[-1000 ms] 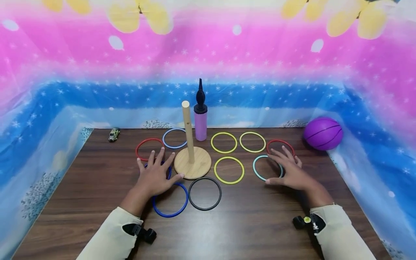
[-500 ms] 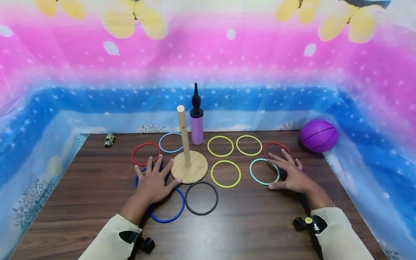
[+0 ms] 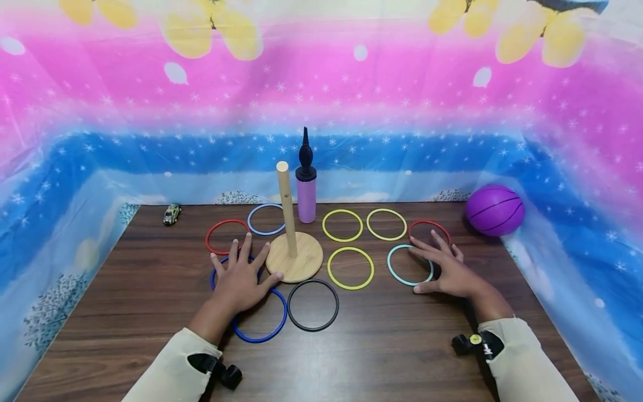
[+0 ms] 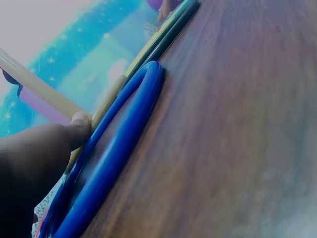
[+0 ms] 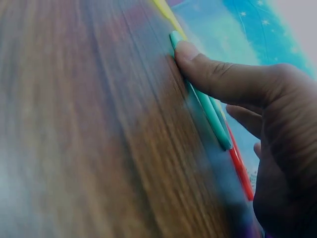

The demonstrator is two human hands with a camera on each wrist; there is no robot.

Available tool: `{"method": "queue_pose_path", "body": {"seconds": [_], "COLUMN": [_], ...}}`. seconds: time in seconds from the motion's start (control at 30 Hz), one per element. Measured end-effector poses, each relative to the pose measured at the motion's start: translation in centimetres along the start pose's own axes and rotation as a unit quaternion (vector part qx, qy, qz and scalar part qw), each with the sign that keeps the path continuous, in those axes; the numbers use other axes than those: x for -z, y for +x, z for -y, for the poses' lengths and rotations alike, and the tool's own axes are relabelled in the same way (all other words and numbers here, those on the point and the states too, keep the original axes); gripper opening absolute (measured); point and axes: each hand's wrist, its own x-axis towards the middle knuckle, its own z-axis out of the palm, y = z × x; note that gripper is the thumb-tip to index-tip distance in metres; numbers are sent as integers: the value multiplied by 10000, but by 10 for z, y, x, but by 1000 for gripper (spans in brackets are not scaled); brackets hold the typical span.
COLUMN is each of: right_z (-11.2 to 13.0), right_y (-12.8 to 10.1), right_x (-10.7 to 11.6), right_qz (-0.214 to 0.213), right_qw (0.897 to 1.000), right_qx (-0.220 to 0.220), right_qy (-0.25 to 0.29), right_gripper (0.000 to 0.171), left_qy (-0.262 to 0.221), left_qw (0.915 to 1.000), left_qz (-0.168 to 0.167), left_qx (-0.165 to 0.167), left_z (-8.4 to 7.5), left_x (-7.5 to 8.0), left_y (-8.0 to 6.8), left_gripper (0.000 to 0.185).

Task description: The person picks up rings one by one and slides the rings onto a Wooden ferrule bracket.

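A wooden peg stand (image 3: 293, 254) sits mid-table with loose rings around it. My left hand (image 3: 243, 277) lies flat, fingers spread, over two blue rings (image 3: 261, 318), thumb touching the stand's round base; the left wrist view shows a blue ring (image 4: 119, 148) beside the thumb. My right hand (image 3: 444, 268) lies flat on the table, its fingers over the right side of a teal ring (image 3: 409, 265) and near a red ring (image 3: 429, 229); the thumb touches the teal ring (image 5: 200, 104) in the right wrist view. Neither hand grips anything.
A black ring (image 3: 313, 305), three yellow rings (image 3: 350, 268), a light-blue ring (image 3: 266, 219) and another red ring (image 3: 226, 237) lie on the brown table (image 3: 377, 346). A purple pump (image 3: 306, 187) stands behind the peg. A purple ball (image 3: 494, 210) sits far right, a toy car (image 3: 171, 214) far left.
Both hands stay flat in nearly the same places; the head view shifted slightly. The right hand has drawn back a little along the teal ring.
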Motion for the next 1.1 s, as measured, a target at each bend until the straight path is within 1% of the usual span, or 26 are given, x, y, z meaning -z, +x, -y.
{"method": "queue_pose_path", "body": {"seconds": [0.17, 0.3, 0.7, 0.93, 1.1], "right_z": [2, 3, 1, 1, 2], "right_y": [1, 2, 2, 4, 4], "right_x": [-1, -1, -2, -3, -4], "right_qz": [-9, -24, -94, -111, -122], "right_qw": [9999, 10000, 9999, 9998, 9998], "right_qx": [54, 23, 60, 165, 175], "right_qy": [-95, -56, -4, -5, 11], "right_gripper": [90, 87, 85, 83, 83], "left_qy": [-11, -6, -98, -132, -175], "left_qw": [10000, 9999, 9999, 9996, 9995], "left_qz": [66, 88, 13, 148, 178], "left_qx": [44, 64, 91, 222, 215], "left_z": [0, 0, 2, 0, 1], "left_x": [-1, -1, 0, 3, 4], "left_y": [1, 0, 1, 2, 1], "left_gripper": [89, 90, 89, 90, 89]}}
